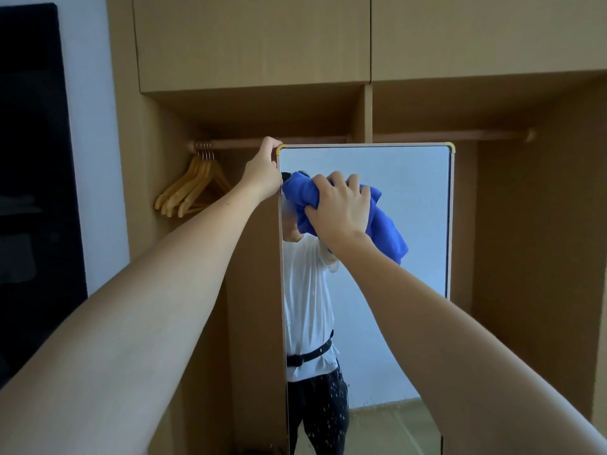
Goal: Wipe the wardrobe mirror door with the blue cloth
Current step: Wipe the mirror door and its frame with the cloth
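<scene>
Keep your left hand (262, 174) gripping the top left corner of the mirror door (410, 205) so it stays steady, and with the blue cloth (387, 224) bunched under your right hand's curled fingers (335, 182), press evenly and wipe downward

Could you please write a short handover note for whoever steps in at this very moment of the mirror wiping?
Left hand: grips the top left corner of the mirror door, steadying it.
Right hand: holds the bunched blue cloth pressed against the upper glass, left of centre.
Wooden hangers hang on the rail to the left, apart from the door.
Done: cloth is on the upper part; how much is already wiped cannot be told.
Left: work across the top right, then down the rest of the glass, keeping the door held.
</scene>
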`<action>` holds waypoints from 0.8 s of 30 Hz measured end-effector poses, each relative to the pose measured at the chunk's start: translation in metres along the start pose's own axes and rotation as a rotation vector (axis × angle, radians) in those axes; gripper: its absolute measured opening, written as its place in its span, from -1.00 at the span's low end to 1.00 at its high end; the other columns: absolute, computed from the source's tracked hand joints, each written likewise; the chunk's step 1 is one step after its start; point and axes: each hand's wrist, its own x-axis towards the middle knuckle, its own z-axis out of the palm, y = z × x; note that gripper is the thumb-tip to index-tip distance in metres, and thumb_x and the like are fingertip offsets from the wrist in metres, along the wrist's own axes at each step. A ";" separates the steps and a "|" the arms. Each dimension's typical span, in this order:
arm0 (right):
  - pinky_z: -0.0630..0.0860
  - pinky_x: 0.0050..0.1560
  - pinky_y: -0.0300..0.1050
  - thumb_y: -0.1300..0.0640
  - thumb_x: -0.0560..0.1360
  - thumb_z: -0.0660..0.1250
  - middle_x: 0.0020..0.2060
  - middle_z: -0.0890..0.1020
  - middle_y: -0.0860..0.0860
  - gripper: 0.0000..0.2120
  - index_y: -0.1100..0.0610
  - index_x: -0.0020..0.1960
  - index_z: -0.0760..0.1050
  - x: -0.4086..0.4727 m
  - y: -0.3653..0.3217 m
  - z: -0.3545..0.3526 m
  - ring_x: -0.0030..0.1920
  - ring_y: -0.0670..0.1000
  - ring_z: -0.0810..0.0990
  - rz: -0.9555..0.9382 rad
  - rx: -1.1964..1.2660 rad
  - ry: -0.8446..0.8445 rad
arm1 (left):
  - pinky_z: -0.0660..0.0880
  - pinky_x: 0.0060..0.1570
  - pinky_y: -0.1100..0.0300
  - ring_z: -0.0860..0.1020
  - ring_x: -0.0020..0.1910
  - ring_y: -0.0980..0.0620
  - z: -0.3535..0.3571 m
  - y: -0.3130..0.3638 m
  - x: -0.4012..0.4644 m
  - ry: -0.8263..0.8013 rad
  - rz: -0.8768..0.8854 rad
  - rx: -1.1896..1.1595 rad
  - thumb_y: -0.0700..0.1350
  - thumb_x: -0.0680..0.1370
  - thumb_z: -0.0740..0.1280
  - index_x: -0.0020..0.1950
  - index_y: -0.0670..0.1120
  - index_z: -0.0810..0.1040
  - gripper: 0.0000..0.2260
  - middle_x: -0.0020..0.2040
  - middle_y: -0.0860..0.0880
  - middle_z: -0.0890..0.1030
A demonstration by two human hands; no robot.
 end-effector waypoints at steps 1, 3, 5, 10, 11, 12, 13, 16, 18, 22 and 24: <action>0.34 0.14 0.07 -0.07 0.54 0.27 0.18 0.53 0.01 -0.68 -0.03 0.27 0.43 0.002 0.000 -0.004 0.16 0.13 0.43 0.005 0.025 0.001 | 0.55 -0.17 0.24 0.57 0.05 -0.06 -0.001 0.001 -0.001 -0.006 0.006 -0.002 -0.26 0.65 0.14 0.42 -0.02 0.26 -0.65 0.19 -0.11 0.49; 0.33 0.09 0.05 -0.03 0.53 0.29 0.16 0.53 0.01 -0.70 -0.03 0.25 0.46 0.014 0.001 -0.013 0.14 0.14 0.43 0.017 0.051 0.053 | 0.60 -0.11 0.14 0.58 0.02 -0.09 -0.003 0.002 -0.001 -0.025 0.018 -0.026 -0.26 0.64 0.17 0.38 -0.02 0.28 -0.67 0.17 -0.14 0.53; 0.32 0.06 0.04 0.00 0.52 0.31 0.18 0.52 0.00 -0.69 -0.03 0.25 0.45 0.029 0.004 -0.023 0.15 0.15 0.41 0.035 0.047 0.107 | 0.58 -0.16 0.16 0.58 -0.02 -0.07 -0.003 0.002 0.000 -0.028 0.037 -0.031 -0.22 0.63 0.20 0.32 -0.03 0.31 -0.73 0.13 -0.13 0.55; 0.34 0.06 0.05 -0.02 0.52 0.28 0.16 0.53 0.01 -0.68 -0.02 0.25 0.42 0.027 0.009 -0.015 0.13 0.15 0.43 0.047 0.039 0.018 | 0.59 -0.14 0.09 0.59 -0.05 -0.08 -0.002 0.004 -0.005 0.014 0.029 0.026 -0.16 0.67 0.13 0.36 -0.03 0.29 -0.74 0.11 -0.10 0.55; 0.35 0.07 0.06 -0.04 0.52 0.28 0.15 0.53 0.02 -0.68 -0.01 0.24 0.42 0.018 0.011 -0.010 0.11 0.16 0.43 0.042 0.032 0.027 | 0.60 -0.13 0.07 0.59 -0.07 -0.07 -0.001 0.004 -0.004 0.023 0.026 0.041 -0.15 0.68 0.09 0.38 -0.02 0.28 -0.74 0.10 -0.11 0.54; 0.35 0.08 0.07 -0.04 0.51 0.27 0.14 0.54 0.02 -0.68 -0.01 0.23 0.43 0.007 0.014 -0.004 0.10 0.16 0.44 0.028 0.029 0.035 | 0.61 -0.13 0.06 0.59 -0.09 -0.07 -0.001 0.004 -0.004 0.033 0.020 0.060 -0.13 0.69 0.06 0.39 -0.01 0.27 -0.73 0.09 -0.11 0.54; 0.35 0.07 0.07 -0.05 0.50 0.28 0.12 0.55 0.02 -0.69 0.00 0.22 0.44 -0.002 0.016 0.000 0.09 0.16 0.44 0.013 0.035 0.034 | 0.61 -0.15 0.05 0.59 -0.12 -0.06 0.000 0.003 -0.004 0.044 0.014 0.081 -0.12 0.69 0.04 0.39 0.01 0.26 -0.73 0.08 -0.11 0.54; 0.35 0.02 0.03 -0.04 0.46 0.28 0.05 0.57 -0.01 -0.70 -0.02 0.17 0.48 -0.013 0.025 -0.001 0.04 0.13 0.45 -0.018 0.072 -0.004 | 0.60 -0.22 0.05 0.58 -0.18 -0.06 0.005 0.004 -0.006 0.077 0.001 0.119 -0.09 0.70 0.03 0.39 0.03 0.24 -0.74 0.01 -0.09 0.54; 0.35 -0.03 0.00 -0.01 0.43 0.29 0.01 0.57 -0.03 -0.72 -0.03 0.14 0.50 -0.004 0.030 -0.010 0.01 0.11 0.44 -0.015 0.090 0.011 | 0.61 -0.18 0.02 0.59 -0.17 -0.05 0.008 0.003 -0.008 0.096 0.000 0.123 -0.08 0.69 0.05 0.39 0.05 0.23 -0.74 0.02 -0.08 0.56; 0.29 -0.04 -0.01 0.06 0.43 0.29 0.09 0.55 -0.04 -0.69 -0.06 0.17 0.49 0.035 0.040 -0.037 0.08 0.13 0.42 0.088 0.109 0.164 | 0.63 -0.12 -0.10 0.59 -0.09 -0.06 0.010 0.003 -0.008 0.086 -0.024 0.122 -0.11 0.67 0.11 0.34 0.10 0.23 -0.74 0.10 -0.06 0.58; 0.28 0.00 0.02 0.09 0.46 0.29 0.13 0.54 -0.03 -0.69 -0.06 0.19 0.48 0.048 0.043 -0.041 0.13 0.14 0.41 0.126 0.077 0.080 | 0.63 -0.11 -0.13 0.59 -0.07 -0.09 0.011 0.003 -0.008 0.081 -0.031 0.116 -0.11 0.67 0.11 0.32 0.13 0.23 -0.75 0.12 -0.07 0.58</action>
